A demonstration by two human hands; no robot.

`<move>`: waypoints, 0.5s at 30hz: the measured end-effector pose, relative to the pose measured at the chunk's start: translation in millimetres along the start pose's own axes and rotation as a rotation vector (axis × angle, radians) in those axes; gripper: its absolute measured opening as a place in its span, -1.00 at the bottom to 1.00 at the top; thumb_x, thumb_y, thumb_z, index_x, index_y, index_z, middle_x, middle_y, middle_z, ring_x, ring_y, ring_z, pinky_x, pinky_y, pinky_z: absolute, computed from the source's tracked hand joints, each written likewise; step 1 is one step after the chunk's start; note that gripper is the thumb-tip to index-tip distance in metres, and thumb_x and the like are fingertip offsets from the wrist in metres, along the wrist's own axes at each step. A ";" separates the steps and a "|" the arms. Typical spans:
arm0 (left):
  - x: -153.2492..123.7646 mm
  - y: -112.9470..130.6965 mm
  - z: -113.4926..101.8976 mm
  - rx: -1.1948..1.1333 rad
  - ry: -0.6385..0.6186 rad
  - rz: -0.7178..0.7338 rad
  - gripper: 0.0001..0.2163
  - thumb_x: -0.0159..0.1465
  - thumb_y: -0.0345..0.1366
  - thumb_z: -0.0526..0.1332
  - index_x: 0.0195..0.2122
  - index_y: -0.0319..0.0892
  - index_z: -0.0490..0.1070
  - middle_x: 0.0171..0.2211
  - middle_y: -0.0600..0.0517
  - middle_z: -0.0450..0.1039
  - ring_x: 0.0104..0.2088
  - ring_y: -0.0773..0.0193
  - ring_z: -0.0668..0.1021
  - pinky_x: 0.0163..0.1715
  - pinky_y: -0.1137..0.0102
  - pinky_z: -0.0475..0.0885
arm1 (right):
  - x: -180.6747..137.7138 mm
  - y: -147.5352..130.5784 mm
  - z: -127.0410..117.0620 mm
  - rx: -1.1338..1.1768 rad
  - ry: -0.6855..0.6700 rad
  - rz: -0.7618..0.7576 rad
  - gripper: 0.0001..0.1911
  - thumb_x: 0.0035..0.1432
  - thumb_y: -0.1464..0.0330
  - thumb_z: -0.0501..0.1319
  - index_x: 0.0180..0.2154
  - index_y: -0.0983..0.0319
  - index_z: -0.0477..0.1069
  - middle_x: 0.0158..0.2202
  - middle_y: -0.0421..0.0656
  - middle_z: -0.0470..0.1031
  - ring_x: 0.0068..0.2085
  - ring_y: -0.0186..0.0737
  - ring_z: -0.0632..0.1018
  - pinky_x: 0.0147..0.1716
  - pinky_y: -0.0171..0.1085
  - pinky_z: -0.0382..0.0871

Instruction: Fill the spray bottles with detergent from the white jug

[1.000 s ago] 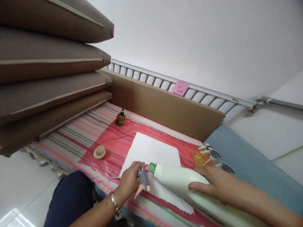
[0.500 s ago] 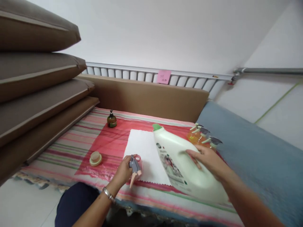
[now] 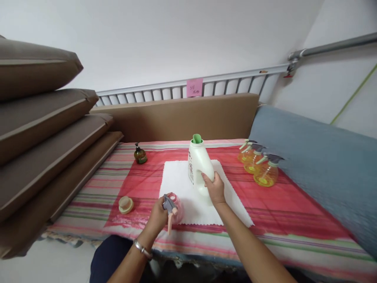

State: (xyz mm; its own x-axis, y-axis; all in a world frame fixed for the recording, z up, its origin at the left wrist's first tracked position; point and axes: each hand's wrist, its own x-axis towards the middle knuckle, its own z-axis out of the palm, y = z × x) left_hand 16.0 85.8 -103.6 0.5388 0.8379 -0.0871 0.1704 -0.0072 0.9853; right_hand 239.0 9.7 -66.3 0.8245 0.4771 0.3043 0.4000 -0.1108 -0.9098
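Observation:
My right hand (image 3: 214, 187) grips the lower side of a large white bottle (image 3: 199, 165) with an open green spout; the bottle stands upright on a white cloth (image 3: 179, 184). At the cloth's near left corner my left hand (image 3: 157, 215) is closed round a small pink spray bottle (image 3: 176, 208) with a grey head and a pale trigger. Both rest on a red sheet over a striped cover (image 3: 97, 188).
A cream round lid (image 3: 125, 204) lies at the left. A small brown pump bottle (image 3: 140, 154) stands at the back. Three yellow spray bottles (image 3: 259, 167) stand at the right beside a blue cushion (image 3: 318, 157). Brown cushions (image 3: 44, 129) are stacked at the left. A brown board (image 3: 182, 118) backs the surface.
My right hand has swung the white bottle from lying tilted to standing upright on the cloth. My left hand still holds the pink spray bottle in much the same place. The camera turned right.

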 end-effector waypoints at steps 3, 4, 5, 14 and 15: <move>-0.6 2.2 0.6 -0.001 0.020 0.000 -0.48 -0.08 -0.34 0.32 -0.03 -0.29 0.37 -0.41 0.02 0.54 -0.41 0.25 0.55 -0.45 0.46 0.41 | -4.7 11.7 0.8 -0.008 -0.062 0.004 -0.62 0.03 0.03 0.19 -0.39 0.23 0.32 -0.59 -0.31 0.37 -0.55 -0.30 0.42 -0.46 -0.27 0.31; -0.7 2.9 0.9 0.000 0.025 -0.001 -0.48 -0.08 -0.34 0.33 -0.04 -0.29 0.37 -0.42 0.02 0.54 -0.42 0.25 0.55 -0.46 0.46 0.41 | -4.8 13.4 -1.5 -0.014 -0.090 0.002 -0.63 0.02 0.03 0.19 -0.39 0.23 0.33 -0.59 -0.29 0.39 -0.54 -0.28 0.44 -0.45 -0.26 0.33; -0.8 3.6 1.2 -0.001 0.028 -0.001 -0.49 -0.08 -0.35 0.33 -0.04 -0.29 0.38 -0.42 0.02 0.54 -0.42 0.25 0.55 -0.46 0.46 0.41 | -4.3 14.1 -5.0 -0.022 -0.115 -0.001 -0.64 0.00 0.04 0.19 -0.39 0.22 0.34 -0.59 -0.26 0.42 -0.52 -0.25 0.46 -0.44 -0.24 0.34; -8.7 7.7 7.9 -0.038 0.054 0.021 -0.52 -0.07 -0.40 0.33 -0.05 -0.24 0.41 -0.37 0.00 0.56 -0.36 0.22 0.56 -0.35 0.41 0.45 | -55.9 -29.3 -38.2 -0.055 -0.129 -0.086 -0.50 0.12 0.05 0.02 -0.03 0.24 0.23 -0.04 0.05 0.41 -0.07 -0.05 0.46 -0.06 -0.09 0.30; -9.3 7.9 8.5 -0.034 0.056 0.022 -0.51 -0.07 -0.42 0.32 -0.05 -0.24 0.41 -0.35 -0.01 0.56 -0.35 0.21 0.56 -0.34 0.41 0.45 | -69.8 -38.3 -34.1 -0.046 -0.227 -0.089 -0.59 0.14 0.09 0.03 -0.09 0.20 0.29 -0.13 -0.03 0.48 -0.17 -0.11 0.51 -0.16 -0.16 0.36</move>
State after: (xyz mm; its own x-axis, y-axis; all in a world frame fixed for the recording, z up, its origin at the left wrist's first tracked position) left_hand 19.3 73.3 -96.2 0.4946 0.8672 -0.0580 0.1304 -0.0081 0.9914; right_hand 179.9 -49.1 -43.0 0.6764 0.6698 0.3065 0.4889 -0.0970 -0.8669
